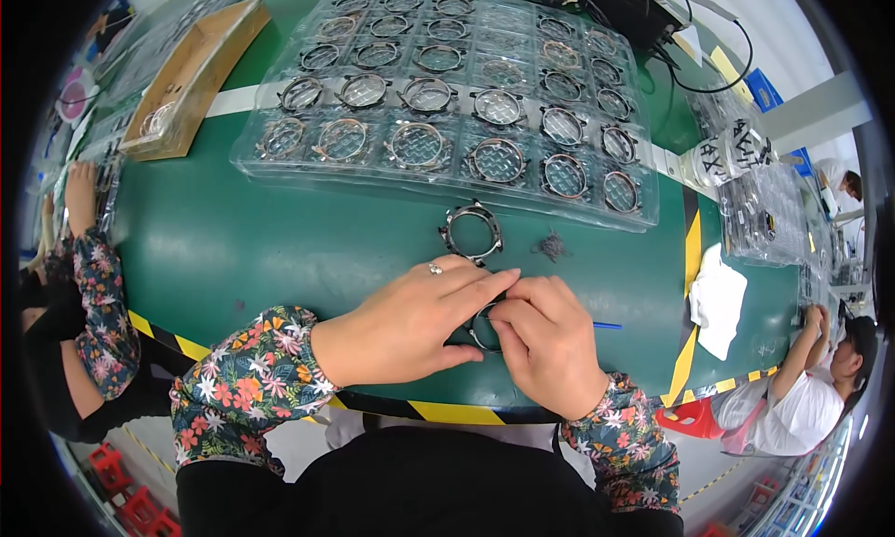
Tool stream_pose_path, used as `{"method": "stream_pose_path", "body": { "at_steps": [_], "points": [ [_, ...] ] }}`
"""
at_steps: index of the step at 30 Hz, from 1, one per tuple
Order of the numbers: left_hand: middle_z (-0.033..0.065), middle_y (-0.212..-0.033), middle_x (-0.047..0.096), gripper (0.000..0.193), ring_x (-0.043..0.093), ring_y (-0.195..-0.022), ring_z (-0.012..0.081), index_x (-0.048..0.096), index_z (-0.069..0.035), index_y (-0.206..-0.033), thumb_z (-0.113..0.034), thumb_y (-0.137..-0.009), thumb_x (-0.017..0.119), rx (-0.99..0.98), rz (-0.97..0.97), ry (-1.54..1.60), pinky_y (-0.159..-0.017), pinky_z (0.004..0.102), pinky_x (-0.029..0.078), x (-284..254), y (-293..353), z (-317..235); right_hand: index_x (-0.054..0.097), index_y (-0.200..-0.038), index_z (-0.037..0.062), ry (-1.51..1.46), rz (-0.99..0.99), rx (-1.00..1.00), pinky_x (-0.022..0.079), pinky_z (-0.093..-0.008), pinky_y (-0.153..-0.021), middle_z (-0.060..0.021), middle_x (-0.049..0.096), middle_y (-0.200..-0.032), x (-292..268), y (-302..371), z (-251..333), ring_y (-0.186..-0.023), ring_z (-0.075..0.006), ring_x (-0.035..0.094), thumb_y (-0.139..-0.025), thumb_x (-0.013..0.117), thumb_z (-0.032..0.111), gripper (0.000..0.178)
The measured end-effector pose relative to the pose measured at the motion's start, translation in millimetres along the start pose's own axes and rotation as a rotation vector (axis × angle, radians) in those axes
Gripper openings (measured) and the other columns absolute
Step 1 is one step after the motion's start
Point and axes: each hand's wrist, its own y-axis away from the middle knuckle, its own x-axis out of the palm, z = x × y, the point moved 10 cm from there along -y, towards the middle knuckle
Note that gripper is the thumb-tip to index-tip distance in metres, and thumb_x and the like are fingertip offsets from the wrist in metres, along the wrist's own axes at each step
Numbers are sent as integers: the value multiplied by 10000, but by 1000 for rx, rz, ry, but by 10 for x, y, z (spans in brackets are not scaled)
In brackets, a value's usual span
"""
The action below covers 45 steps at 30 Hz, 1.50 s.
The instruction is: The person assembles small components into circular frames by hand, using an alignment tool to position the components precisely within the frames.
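Note:
Near the table's front edge, my left hand (419, 318) steadies a round watch case (484, 332) between its thumb and outstretched fingers. My right hand (550, 337) is closed in a pinch at the right rim of that case; whatever its fingertips hold is too small and covered to make out. Just beyond my hands lies a second dark metal watch case (471, 231), flat on the green table. To its right is a small heap of dark, tiny parts (552, 246). A thin blue stick (607, 325) pokes out beside my right hand.
Stacked clear plastic trays (447, 178) with many watch cases fill the far side. A wooden box (191, 80) stands far left, a white cloth (718, 299) at right. Striped tape (457, 413) edges the table. Co-workers sit at both sides.

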Motion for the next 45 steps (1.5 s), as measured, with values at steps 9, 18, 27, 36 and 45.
{"method": "stream_pose_path", "body": {
  "at_steps": [9, 18, 27, 36, 45],
  "points": [
    [141, -1170, 628, 873, 588, -1084, 330, 446, -21, -1464, -140, -702, 855, 23, -53, -10, -949, 424, 488, 13, -3, 9, 657, -872, 7, 20, 16, 22, 497, -405, -685, -122, 634, -945, 18, -1, -2, -800, -326, 596, -738, 695, -73, 160],
    [148, -1160, 635, 867, 592, -1074, 334, 444, -32, -1469, -141, -710, 849, -2, -68, 9, -938, 430, 488, 29, -3, 41, 661, -873, 0, 19, 46, 14, 494, -402, -679, -119, 642, -940, 62, -1, 22, -794, -323, 596, -734, 692, -64, 156],
    [143, -1154, 642, 869, 596, -1078, 329, 451, -44, -1469, -147, -705, 853, -27, -72, 16, -945, 431, 491, 44, 2, 84, 661, -873, 2, -12, 68, 0, 493, -403, -684, -120, 643, -938, 69, -11, 38, -787, -328, 595, -732, 691, -66, 160],
    [133, -1184, 637, 852, 593, -1088, 322, 461, -44, -1463, -159, -713, 850, -16, -66, 5, -950, 426, 488, 51, -8, 76, 639, -883, 19, 51, 21, -13, 519, -403, -670, -93, 617, -957, 40, 5, 10, -828, -307, 596, -727, 669, -54, 175],
    [142, -1171, 632, 864, 589, -1091, 324, 460, -46, -1465, -153, -703, 854, -27, -68, 13, -951, 427, 486, 45, 0, 83, 650, -870, 1, 17, 65, 9, 489, -406, -675, -118, 633, -922, 71, -19, 34, -778, -325, 589, -730, 685, -67, 160]
  ]
}}
